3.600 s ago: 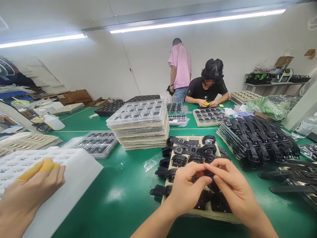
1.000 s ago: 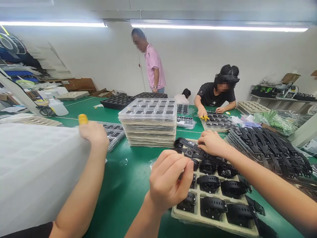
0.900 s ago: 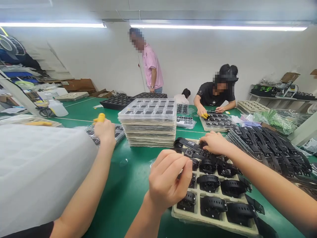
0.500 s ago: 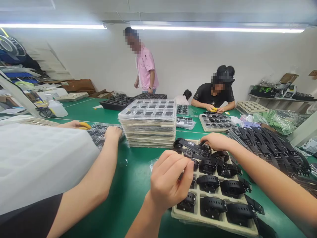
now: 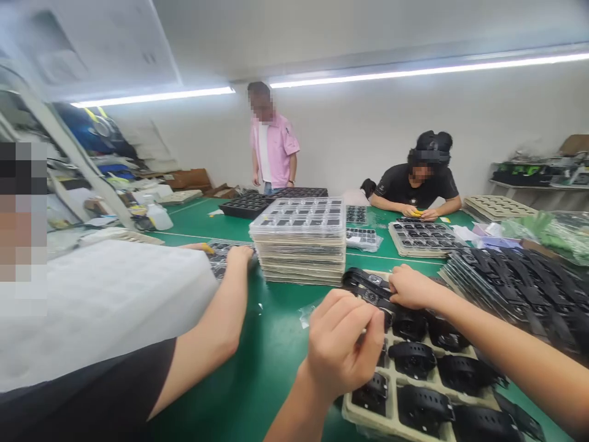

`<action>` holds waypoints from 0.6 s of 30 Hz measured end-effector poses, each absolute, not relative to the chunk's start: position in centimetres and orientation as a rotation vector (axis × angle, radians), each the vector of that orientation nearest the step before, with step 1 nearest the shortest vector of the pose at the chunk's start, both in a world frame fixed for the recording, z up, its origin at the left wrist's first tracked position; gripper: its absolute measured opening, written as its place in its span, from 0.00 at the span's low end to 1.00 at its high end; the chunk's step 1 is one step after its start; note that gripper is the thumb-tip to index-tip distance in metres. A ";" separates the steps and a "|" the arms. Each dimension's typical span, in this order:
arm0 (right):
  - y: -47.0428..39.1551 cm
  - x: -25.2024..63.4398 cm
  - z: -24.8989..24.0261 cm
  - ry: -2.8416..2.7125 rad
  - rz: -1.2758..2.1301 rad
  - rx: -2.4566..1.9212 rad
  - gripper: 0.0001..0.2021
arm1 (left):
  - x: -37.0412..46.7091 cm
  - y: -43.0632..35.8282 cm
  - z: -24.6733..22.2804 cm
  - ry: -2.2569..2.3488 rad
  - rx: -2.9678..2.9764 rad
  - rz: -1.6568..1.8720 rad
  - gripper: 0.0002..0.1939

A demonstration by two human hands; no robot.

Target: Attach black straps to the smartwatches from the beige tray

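My left hand (image 5: 343, 344) is raised over the near left side of a beige moulded tray (image 5: 354, 412). Its fingers are curled together, and whatever they may hold is hidden. Farther back, my right hand (image 5: 411, 287) has its fingertips closed on the edge of a black smartwatch (image 5: 372, 296) at the tray's far end. Rows of black smartwatches (image 5: 414, 359) fill the tray's pockets, straps looped and undersides facing me. More black straps lie over the tray's right side.
Left of the tray rises a tall stack of clear-lidded trays (image 5: 299, 245). On the right lie piled trays of watches (image 5: 510, 288). A co-worker's arm (image 5: 230, 307) reaches past a white foam block (image 5: 115, 294) at left. Two people are across the green table (image 5: 230, 380).
The view has turned left, so most things sit farther right. My right hand has come slightly nearer, to a watch at the tray's far end. My left hand stays curled.
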State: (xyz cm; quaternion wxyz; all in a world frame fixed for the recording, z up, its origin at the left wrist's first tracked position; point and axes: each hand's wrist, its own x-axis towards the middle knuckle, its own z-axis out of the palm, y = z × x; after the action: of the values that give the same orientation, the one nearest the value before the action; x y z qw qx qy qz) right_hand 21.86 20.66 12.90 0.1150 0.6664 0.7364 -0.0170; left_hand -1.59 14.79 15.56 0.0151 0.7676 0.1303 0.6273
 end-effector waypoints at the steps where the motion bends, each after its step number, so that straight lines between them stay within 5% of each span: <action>1: 20.5 21.9 12.7 2.172 -0.059 1.962 0.10 | -1.5 14.7 15.5 0.415 2.392 1.952 0.09; 11: 19.0 24.5 13.6 2.458 0.170 2.217 0.10 | -1.0 14.7 14.5 0.435 2.398 1.975 0.08; 15: 15.9 25.7 17.2 2.682 0.595 2.443 0.14 | -1.0 14.7 14.4 0.497 2.285 1.962 0.10; 18: 12.5 25.2 18.3 2.997 1.030 2.367 0.11 | -0.3 15.3 14.0 0.574 1.899 1.631 0.15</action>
State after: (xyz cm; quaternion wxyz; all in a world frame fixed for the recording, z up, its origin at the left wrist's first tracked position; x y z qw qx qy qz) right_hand 25.18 12.55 18.25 -0.3960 0.5495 0.6957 0.2390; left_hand -0.31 15.33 13.97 0.2830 0.7092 0.2143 0.6091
